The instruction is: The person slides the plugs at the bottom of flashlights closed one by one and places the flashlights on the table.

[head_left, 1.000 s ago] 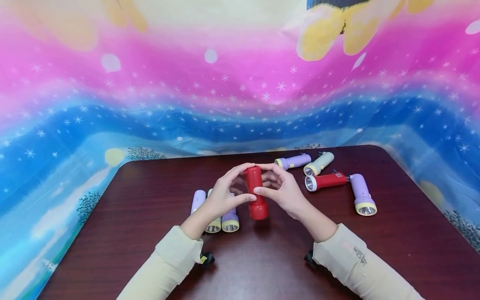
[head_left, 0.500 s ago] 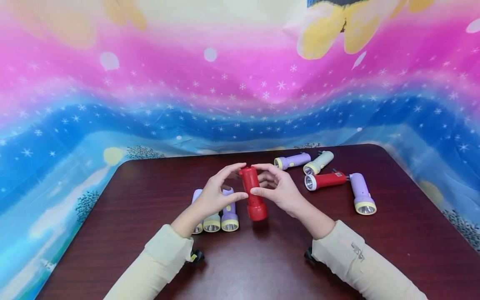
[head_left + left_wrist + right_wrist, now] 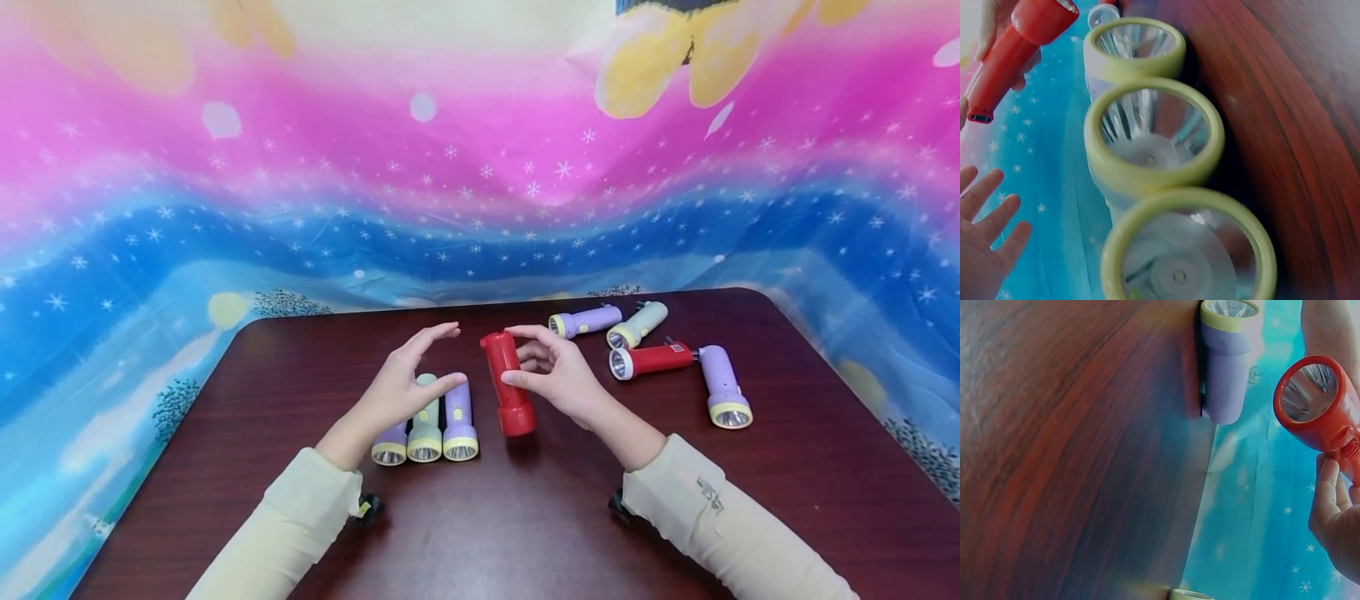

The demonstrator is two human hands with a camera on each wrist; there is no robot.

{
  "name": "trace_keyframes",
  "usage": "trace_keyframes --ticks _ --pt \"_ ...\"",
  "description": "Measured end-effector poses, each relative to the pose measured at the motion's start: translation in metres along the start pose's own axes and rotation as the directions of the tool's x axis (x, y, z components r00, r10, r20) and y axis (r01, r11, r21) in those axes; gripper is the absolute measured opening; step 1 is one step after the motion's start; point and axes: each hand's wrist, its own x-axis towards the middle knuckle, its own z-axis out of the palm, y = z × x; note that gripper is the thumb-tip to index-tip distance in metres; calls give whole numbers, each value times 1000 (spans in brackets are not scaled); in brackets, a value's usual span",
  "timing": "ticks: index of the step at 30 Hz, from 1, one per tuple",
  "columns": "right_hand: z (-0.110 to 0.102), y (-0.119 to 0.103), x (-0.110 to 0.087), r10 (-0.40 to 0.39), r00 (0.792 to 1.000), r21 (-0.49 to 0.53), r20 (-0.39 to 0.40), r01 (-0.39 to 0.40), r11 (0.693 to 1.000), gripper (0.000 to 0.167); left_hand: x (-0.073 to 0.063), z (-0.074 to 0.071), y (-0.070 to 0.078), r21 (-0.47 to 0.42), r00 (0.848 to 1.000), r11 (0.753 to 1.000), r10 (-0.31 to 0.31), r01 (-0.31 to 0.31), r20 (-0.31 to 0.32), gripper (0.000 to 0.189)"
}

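Note:
A red flashlight (image 3: 510, 387) is held tilted above the table, lens end down, between the thumb and fingers of my right hand (image 3: 562, 375). Its red-rimmed reflector (image 3: 1310, 394) faces the right wrist camera. My left hand (image 3: 393, 387) is apart from it, thumb and fingers spread with nothing between them. Under and beside that hand, a purple flashlight (image 3: 390, 442), a pale green flashlight (image 3: 425, 437) and another purple flashlight (image 3: 459, 421) lie side by side, lens ends toward me. The left hand partly covers the leftmost one.
On the dark wood table (image 3: 517, 517), at the back right, lie a purple flashlight (image 3: 592, 321), a pale green one (image 3: 637, 327), a red one with a white rim (image 3: 656, 360) and a purple one (image 3: 722, 383). A patterned cloth (image 3: 465, 208) hangs behind the table.
My left hand has let go of the red flashlight and moved left, uncovering the row there. My right hand keeps hold of the flashlight, which leans slightly more to the left.

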Motion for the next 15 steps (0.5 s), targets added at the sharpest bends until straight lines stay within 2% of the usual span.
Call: trace_keyframes --ticks 6,11,15 --pt "0 4 3 9 1000 11 0 -9 1000 60 -7 -7 -5 103 999 994 -27 24 26 72" --pt "-1 6 4 18 1000 16 -3 -18 1000 60 -14 -12 -10 195 995 978 -84 72 55 75" --pt "0 6 5 34 999 3 1 -34 999 61 -20 -14 -16 250 992 965 -103 82 73 77"
